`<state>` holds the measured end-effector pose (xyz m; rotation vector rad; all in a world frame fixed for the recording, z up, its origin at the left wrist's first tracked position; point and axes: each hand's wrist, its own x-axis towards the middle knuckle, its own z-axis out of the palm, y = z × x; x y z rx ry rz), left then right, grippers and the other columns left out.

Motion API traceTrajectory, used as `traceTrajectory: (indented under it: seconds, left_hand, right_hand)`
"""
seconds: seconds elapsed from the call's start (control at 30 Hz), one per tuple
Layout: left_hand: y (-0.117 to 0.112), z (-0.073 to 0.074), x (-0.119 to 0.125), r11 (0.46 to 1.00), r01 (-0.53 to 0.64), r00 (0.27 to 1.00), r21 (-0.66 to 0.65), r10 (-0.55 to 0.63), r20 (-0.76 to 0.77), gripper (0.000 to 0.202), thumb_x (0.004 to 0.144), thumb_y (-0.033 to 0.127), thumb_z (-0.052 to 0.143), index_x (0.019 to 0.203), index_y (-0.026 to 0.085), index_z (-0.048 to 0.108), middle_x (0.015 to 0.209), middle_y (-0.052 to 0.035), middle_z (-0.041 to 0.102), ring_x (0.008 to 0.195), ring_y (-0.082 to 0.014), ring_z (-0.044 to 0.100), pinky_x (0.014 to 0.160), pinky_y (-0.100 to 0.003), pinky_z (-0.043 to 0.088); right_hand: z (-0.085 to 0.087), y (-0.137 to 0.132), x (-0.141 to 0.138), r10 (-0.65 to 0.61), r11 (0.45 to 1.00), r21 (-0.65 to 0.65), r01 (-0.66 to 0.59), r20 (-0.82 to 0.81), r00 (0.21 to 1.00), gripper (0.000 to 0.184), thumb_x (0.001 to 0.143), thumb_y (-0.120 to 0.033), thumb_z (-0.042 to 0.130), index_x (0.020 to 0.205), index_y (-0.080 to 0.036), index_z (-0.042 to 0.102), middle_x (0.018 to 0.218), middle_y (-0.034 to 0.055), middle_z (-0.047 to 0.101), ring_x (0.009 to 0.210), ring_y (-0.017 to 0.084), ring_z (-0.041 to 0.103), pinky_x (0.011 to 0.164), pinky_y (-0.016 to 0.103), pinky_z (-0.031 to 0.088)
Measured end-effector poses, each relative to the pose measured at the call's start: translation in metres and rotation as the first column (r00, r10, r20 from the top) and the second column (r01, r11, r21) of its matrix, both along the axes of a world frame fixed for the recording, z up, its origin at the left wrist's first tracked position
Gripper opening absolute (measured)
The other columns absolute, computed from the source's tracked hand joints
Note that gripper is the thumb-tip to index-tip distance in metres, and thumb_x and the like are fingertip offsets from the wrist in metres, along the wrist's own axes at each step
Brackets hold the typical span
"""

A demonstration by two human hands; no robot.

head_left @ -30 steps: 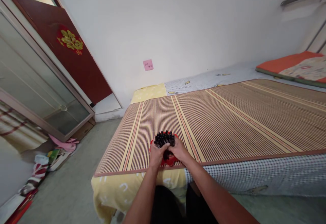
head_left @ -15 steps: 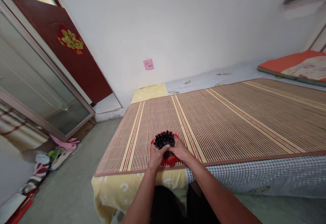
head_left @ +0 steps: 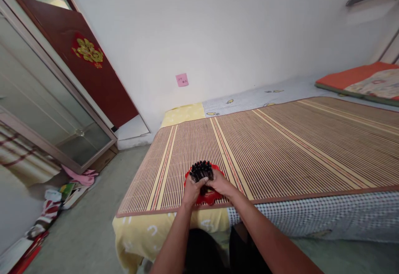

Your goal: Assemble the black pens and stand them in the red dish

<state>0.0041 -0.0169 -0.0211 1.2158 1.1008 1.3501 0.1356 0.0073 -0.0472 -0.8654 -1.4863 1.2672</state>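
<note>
A bundle of slim, pen-like sticks with black ends (head_left: 201, 170) stands upright between my hands. My left hand (head_left: 190, 188) wraps round its left side, and my right hand (head_left: 220, 183) closes on it from the right. The two thumbs meet at the near side of the bundle. Beneath it lies a red tray with a scalloped rim (head_left: 209, 199), partly covered by my hands. Whether the sticks' lower ends touch the tray is hidden.
A striped bamboo mat (head_left: 274, 157) covers the bed, over yellow and checked bedding. An orange folded quilt (head_left: 352, 76) lies at the back right. A pink note (head_left: 182, 80) is stuck on the wall. A glass-doored cabinet (head_left: 59, 95) and floor clutter are at left.
The tops of the bundle have shifted very slightly downward in view. Both hands keep the same hold on it, and the tray stays put.
</note>
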Motion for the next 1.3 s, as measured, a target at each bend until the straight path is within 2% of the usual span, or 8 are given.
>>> traceTrajectory:
  seconds: [0.2,0.43,0.53,0.6,0.77,0.83,1.03,1.3]
  left_hand:
    - [0.0,0.011,0.004,1.0,-0.013,0.998,0.013,0.012,0.054,0.041,0.057,0.036,0.087,0.086,0.014,0.07,0.084,-0.0073,0.074,0.08,-0.0233,0.068,0.08,-0.037,0.052]
    - [0.027,0.102,0.003,0.989,0.028,0.994,0.143,-0.043,0.103,0.04,0.057,0.03,0.088,0.089,0.013,0.071,0.088,-0.0054,0.075,0.08,-0.0209,0.068,0.081,-0.034,0.053]
    - [0.036,0.117,0.006,0.992,0.036,0.979,0.124,-0.06,0.195,0.043,0.052,0.026,0.091,0.088,0.014,0.072,0.086,-0.0038,0.075,0.078,-0.0194,0.068,0.079,-0.033,0.053]
    - [0.038,0.105,0.008,0.999,0.04,0.964,0.016,-0.043,0.263,0.048,0.045,0.024,0.094,0.086,0.013,0.071,0.084,-0.0036,0.075,0.075,-0.0188,0.068,0.079,-0.033,0.054]
    - [0.032,0.047,0.012,0.988,0.041,0.952,-0.147,0.006,0.305,0.052,0.036,0.023,0.096,0.078,0.012,0.068,0.07,-0.0043,0.072,0.066,-0.0211,0.068,0.075,-0.039,0.056]
    - [0.028,0.036,0.011,0.985,0.025,0.942,-0.168,0.033,0.333,0.053,0.037,0.023,0.096,0.081,0.013,0.069,0.071,-0.0041,0.072,0.068,-0.0218,0.069,0.077,-0.038,0.056]
    - [0.017,0.04,0.009,0.975,-0.058,0.877,-0.216,0.154,0.455,0.051,0.046,0.016,0.094,0.092,0.014,0.07,0.084,-0.005,0.075,0.076,-0.0206,0.071,0.081,-0.034,0.056]
    - [0.0,0.02,0.023,0.854,-0.128,0.751,-0.505,0.416,0.513,0.016,0.078,0.015,0.078,0.092,0.011,0.07,0.074,-0.0083,0.073,0.061,-0.0205,0.07,0.07,-0.036,0.06]
  right_hand:
    - [0.01,0.002,-0.001,-0.025,0.997,0.067,0.026,-0.018,1.0,0.031,0.069,-0.023,0.072,0.099,-0.017,0.063,0.097,0.0079,0.073,0.093,0.026,0.067,0.086,0.04,0.052]
    - [0.104,0.031,0.007,0.057,0.971,0.234,-0.046,-0.038,0.998,0.035,0.073,-0.025,0.071,0.106,-0.014,0.065,0.104,0.0067,0.073,0.098,0.023,0.065,0.093,0.038,0.048]
    - [0.117,0.037,0.01,0.032,0.976,0.214,-0.031,-0.001,0.999,0.038,0.075,-0.022,0.067,0.113,-0.014,0.065,0.104,0.0059,0.073,0.096,0.022,0.065,0.09,0.036,0.049]
    - [0.103,0.037,0.01,-0.017,0.988,0.153,0.007,0.06,0.998,0.037,0.074,-0.018,0.064,0.111,-0.015,0.066,0.105,0.0052,0.073,0.095,0.021,0.065,0.089,0.035,0.049]
    - [0.044,0.032,0.009,0.0,0.998,0.055,-0.008,0.146,0.989,0.026,0.071,-0.016,0.061,0.095,-0.013,0.07,0.084,0.0041,0.073,0.081,0.022,0.066,0.081,0.036,0.051]
    - [0.034,0.031,0.008,0.022,0.998,0.049,-0.031,0.17,0.985,0.026,0.071,-0.017,0.062,0.096,-0.013,0.07,0.085,0.0048,0.074,0.083,0.023,0.066,0.081,0.036,0.051]
    - [0.049,0.036,0.008,0.121,0.983,0.107,-0.152,0.25,0.961,0.036,0.078,-0.023,0.064,0.113,-0.014,0.066,0.108,0.0075,0.073,0.101,0.024,0.066,0.092,0.036,0.049]
    - [0.051,0.034,0.011,0.286,0.929,0.059,-0.364,0.51,0.811,0.018,0.078,-0.023,0.067,0.093,-0.015,0.072,0.086,0.0038,0.075,0.079,0.02,0.067,0.076,0.029,0.051]
